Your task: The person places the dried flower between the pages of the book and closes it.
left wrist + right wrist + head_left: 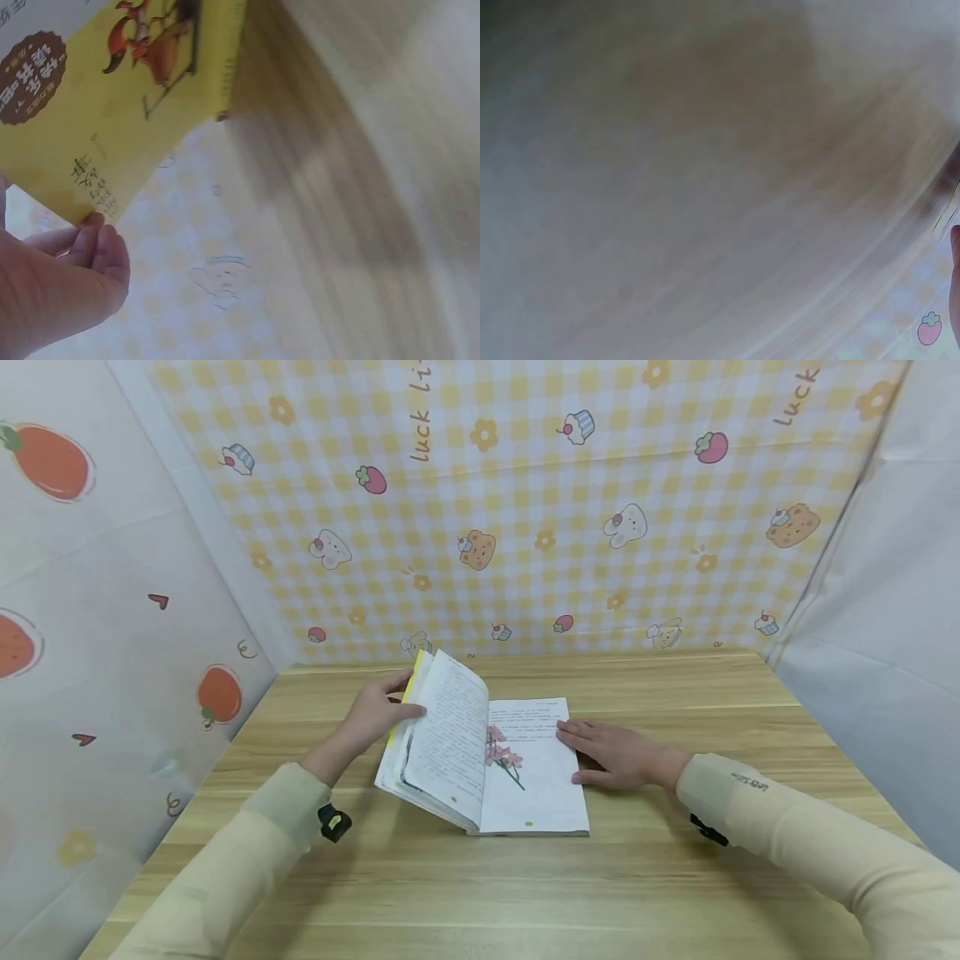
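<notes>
An open book (532, 793) lies at the middle of the table, its right page printed with text and a pink flower picture. My left hand (382, 710) pinches the raised left part of the book by its outer edge, thumb on the page side and fingers behind the cover. In the left wrist view the yellow cover (150, 97) with a cartoon picture faces the camera, and the left hand (64, 289) grips its corner. My right hand (611, 753) rests with extended fingers at the right page's outer edge. The right wrist view shows only a sliver of that hand (955, 281).
The wooden table (480, 902) extends around the book on all sides. Behind it hangs a yellow checked cloth (525, 585) with cartoon prints. White cloths flank the table, the left one (112, 677) printed with fruit and hearts.
</notes>
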Motion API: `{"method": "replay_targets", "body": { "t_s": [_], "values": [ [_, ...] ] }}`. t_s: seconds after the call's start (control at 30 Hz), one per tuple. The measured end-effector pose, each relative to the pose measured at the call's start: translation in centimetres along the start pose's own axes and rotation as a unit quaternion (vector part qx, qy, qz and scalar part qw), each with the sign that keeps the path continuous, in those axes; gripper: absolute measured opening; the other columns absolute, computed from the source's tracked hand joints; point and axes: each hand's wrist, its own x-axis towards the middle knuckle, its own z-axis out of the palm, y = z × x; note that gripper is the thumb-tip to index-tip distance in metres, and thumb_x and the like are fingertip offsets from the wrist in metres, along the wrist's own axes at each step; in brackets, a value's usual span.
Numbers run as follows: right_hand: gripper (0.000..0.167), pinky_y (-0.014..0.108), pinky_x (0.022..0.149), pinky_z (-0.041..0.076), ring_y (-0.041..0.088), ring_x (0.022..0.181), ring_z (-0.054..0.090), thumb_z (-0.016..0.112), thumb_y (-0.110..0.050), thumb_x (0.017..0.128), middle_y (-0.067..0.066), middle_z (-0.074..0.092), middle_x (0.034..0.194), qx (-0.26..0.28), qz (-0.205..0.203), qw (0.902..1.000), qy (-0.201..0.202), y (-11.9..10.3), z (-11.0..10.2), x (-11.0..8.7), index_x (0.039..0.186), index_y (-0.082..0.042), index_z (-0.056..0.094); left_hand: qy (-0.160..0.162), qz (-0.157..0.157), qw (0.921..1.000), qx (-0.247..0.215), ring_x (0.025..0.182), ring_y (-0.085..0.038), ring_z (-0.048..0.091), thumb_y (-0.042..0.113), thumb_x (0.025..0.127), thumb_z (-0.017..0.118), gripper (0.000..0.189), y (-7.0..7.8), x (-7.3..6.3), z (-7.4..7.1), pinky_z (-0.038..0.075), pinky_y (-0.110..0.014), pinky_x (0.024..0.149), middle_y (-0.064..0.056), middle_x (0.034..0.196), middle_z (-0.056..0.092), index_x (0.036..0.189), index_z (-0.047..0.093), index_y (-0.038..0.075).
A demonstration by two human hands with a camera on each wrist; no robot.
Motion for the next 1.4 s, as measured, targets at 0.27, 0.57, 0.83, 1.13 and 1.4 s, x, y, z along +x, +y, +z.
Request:
{"method": "replay_targets", "body": {
  "t_s": [0.27,0.57,0.83,1.13,1.4],
  "values": [
    [0.08,0.046,0.114,0.025,0.029,0.144,0.022,0.036,-0.063,0.097,0.009,0.024,0.159,-0.005,-0.003,1.0,0.0,0.1,-0.1,-0.1,0.153,-0.006,0.028,-0.051,0.033,0.9977,-0.031,0.118,-0.036,0.052,0.002,0.081,0.069,0.083,2.6,0.6,1.7,0.051,-0.039,0.092,-0.018,0.141,0.046,0.153,0.028,0.008],
    [0.08,0.046,0.114,0.024,0.028,0.144,0.021,0.038,-0.062,0.097,0.009,0.023,0.159,-0.001,-0.006,1.0,0.002,0.1,0.1,0.0,0.153,-0.006,0.028,-0.082,0.068,0.9941,-0.022,0.132,-0.033,0.039,0.007,0.076,0.067,0.09,4.4,1.2,4.7,0.039,-0.046,0.104,-0.013,0.151,0.036,0.155,0.026,0.016],
    [0.079,0.047,0.114,0.025,0.029,0.144,0.022,0.038,-0.061,0.097,0.009,0.024,0.159,-0.001,-0.008,0.9999,0.006,0.1,0.1,0.0,0.153,-0.007,0.028,-0.083,0.084,0.9925,0.032,0.137,-0.035,0.033,0.014,0.079,0.066,0.085,5.8,1.3,7.6,0.035,-0.05,0.107,-0.008,0.156,0.03,0.155,0.027,0.016],
    [0.079,0.046,0.114,0.025,0.03,0.143,0.023,0.036,-0.063,0.097,0.008,0.024,0.159,-0.011,-0.006,0.9999,0.008,0.2,0.2,0.0,0.153,-0.008,0.029,-0.095,0.104,0.9867,0.082,0.143,-0.029,0.024,0.022,0.078,0.067,0.085,6.5,1.4,10.5,0.026,-0.05,0.112,-0.009,0.157,0.028,0.154,0.028,0.013],
    [0.078,0.047,0.113,0.026,0.031,0.143,0.024,0.038,-0.062,0.097,0.008,0.024,0.159,-0.002,-0.007,0.9999,0.012,0.2,0.2,0.0,0.154,-0.008,0.028,-0.108,0.129,0.9776,0.127,0.139,-0.023,0.031,0.029,0.079,0.068,0.089,6.8,1.6,13.2,0.031,-0.039,0.111,-0.011,0.157,0.028,0.153,0.026,0.004]
  ]
}}
